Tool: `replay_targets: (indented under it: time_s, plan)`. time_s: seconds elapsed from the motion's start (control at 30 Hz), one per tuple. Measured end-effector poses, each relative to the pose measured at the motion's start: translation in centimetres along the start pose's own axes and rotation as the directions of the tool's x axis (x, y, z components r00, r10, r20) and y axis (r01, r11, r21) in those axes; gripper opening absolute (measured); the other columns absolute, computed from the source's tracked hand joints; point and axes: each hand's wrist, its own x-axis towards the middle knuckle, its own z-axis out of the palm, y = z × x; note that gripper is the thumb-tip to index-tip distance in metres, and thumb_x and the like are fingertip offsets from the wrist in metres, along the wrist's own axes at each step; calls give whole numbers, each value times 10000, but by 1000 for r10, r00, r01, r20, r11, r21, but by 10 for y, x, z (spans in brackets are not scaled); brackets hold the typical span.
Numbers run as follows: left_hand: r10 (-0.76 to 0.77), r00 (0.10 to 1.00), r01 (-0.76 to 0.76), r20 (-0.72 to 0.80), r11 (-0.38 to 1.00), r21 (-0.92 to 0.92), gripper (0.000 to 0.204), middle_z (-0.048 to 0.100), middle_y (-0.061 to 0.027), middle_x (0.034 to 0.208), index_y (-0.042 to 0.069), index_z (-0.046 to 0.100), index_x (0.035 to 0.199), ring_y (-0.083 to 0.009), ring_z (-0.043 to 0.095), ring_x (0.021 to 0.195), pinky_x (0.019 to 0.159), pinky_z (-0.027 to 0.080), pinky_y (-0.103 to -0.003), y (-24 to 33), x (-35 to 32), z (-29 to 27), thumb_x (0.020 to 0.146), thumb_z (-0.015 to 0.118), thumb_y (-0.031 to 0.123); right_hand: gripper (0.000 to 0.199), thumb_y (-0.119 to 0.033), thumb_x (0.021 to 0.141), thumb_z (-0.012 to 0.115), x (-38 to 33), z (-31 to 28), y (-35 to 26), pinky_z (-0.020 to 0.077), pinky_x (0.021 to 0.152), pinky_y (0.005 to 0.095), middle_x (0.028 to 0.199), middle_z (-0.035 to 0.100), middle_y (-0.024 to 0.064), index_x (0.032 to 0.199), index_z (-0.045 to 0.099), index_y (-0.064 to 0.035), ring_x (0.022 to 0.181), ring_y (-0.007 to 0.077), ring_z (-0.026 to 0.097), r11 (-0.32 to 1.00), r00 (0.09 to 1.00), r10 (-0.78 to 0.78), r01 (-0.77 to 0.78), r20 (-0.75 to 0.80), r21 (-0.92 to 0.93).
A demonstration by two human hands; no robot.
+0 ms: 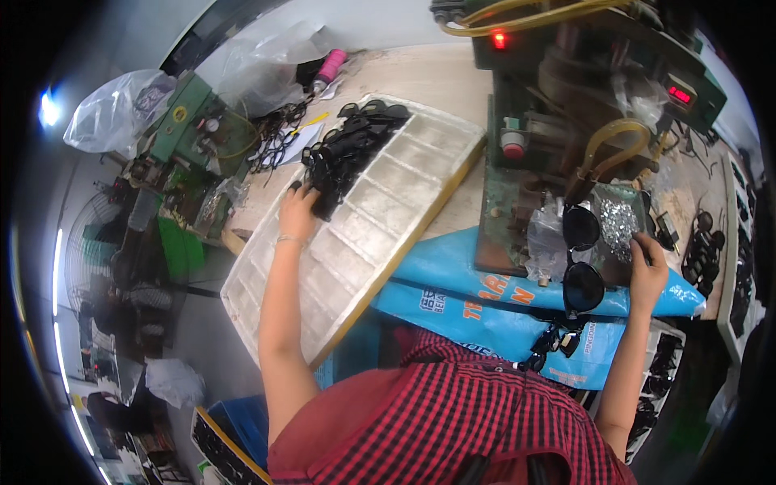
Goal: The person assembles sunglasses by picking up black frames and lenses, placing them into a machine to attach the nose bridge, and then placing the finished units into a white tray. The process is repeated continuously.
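Observation:
My left hand [299,212] reaches into the white compartmented tray [356,242], at the near left edge of a pile of black sunglasses frames [347,153]. Its fingers are apart and the tips touch the pile. On the right, my right hand [649,271] is beside a heap of small shiny metal parts [618,226]. Its fingertips are bent close together; anything between them is too small to make out. A pair of sunglasses with round dark lenses [584,287] hangs over the front of the green press [517,194], left of that hand.
A blue printed plastic sheet [453,275] covers the bench's front edge. Left stands another green machine [198,125] with a clear bag. More dark glasses [703,250] lie at the far right. A pink bottle [330,69] is at the back.

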Motion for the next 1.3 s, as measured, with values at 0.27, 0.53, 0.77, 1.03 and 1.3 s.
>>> replay_targets:
  time_s: [0.27,0.53,0.77,1.03,1.3]
  plan:
    - [2,997,-7,-75,998,-62,219,635,-112,1133,103,717,921,-334,540,1072,914,446,-417,30,-6,-40,728,648,26,216,-79,777,671,16,16,-117,475,811,309,920,672,108,979,679,-2,895,173,627,965,946,-173,108,274,237]
    - [-174,961,238,214,128,-963,169,638,-19,847,-5,586,1053,-49,557,763,689,432,-196,214,14,-105,902,626,59,502,24,754,676,24,60,-122,468,784,250,904,637,74,1215,476,40,881,127,597,798,963,-1,-161,269,580]
    - [-214,945,-261,-246,-44,-964,238,621,-18,893,-28,550,1123,-45,526,741,707,412,-176,320,80,-172,905,620,36,601,-31,721,717,16,62,-135,464,783,244,844,652,60,1264,467,35,847,120,595,696,944,117,-300,310,652]
    - [-112,984,-154,-142,-104,-983,254,593,13,865,-23,530,1149,-21,486,682,622,376,-158,317,60,-179,924,598,73,495,-23,781,657,1,44,-143,431,936,304,1054,662,84,1248,505,37,1070,163,566,800,950,-39,-155,309,579]
    - [592,571,795,568,-226,-563,248,624,-64,714,51,520,1017,-142,573,427,321,345,-203,362,14,-157,995,469,293,179,-107,724,689,9,25,-14,401,1007,455,1192,583,217,867,657,-3,1215,389,479,748,976,-214,193,45,-634]
